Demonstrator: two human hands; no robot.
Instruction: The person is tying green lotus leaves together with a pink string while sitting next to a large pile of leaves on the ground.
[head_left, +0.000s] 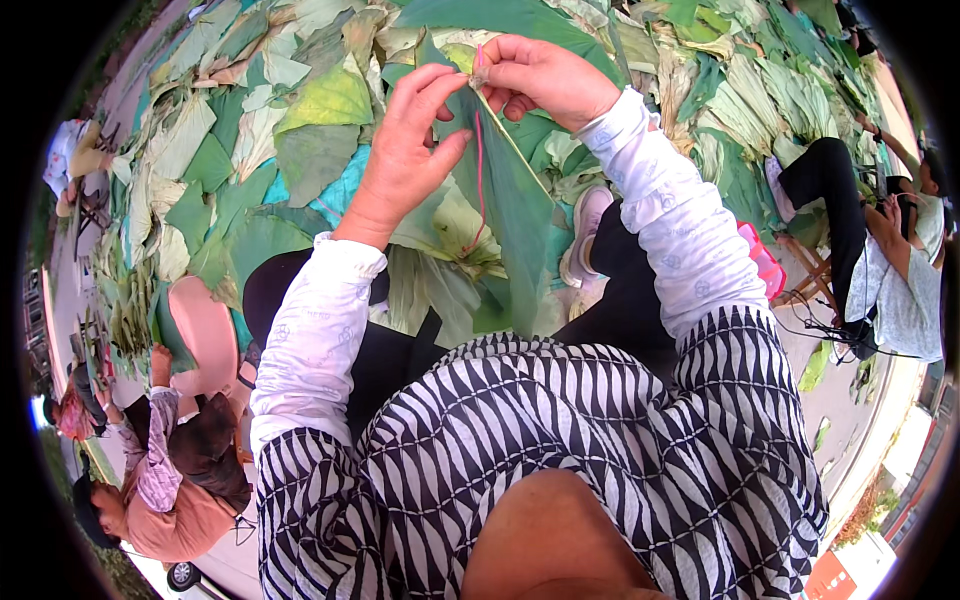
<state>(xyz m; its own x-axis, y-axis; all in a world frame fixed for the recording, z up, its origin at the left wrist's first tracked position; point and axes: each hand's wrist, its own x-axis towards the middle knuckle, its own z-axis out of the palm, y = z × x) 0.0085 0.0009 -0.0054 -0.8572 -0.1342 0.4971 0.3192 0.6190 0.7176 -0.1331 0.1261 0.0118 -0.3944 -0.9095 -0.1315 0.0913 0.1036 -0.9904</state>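
Observation:
Before my chest hangs a green lotus leaf (517, 217), folded to a narrow point at its top. My right hand (544, 79) pinches that pointed end, with a pink string (480, 169) at its fingertips. The string runs down the leaf's near face and curls at its lower end. My left hand (412, 146) is at the left of the same point, its index fingertip touching it and its thumb apart lower down beside the leaf edge. Whether its fingers grip anything is hidden. Below lies a paler lotus leaf (469, 232) with a yellowish centre.
Overlapping green and dried leaves (322, 97) cover a turquoise sheet (352, 184). A pink stool or chair part (201, 330) stands left, near a seated person (172, 480). Another person (892, 277) sits right, by a wooden folding stool (810, 266). A red-pink object (763, 259) lies beside my right forearm.

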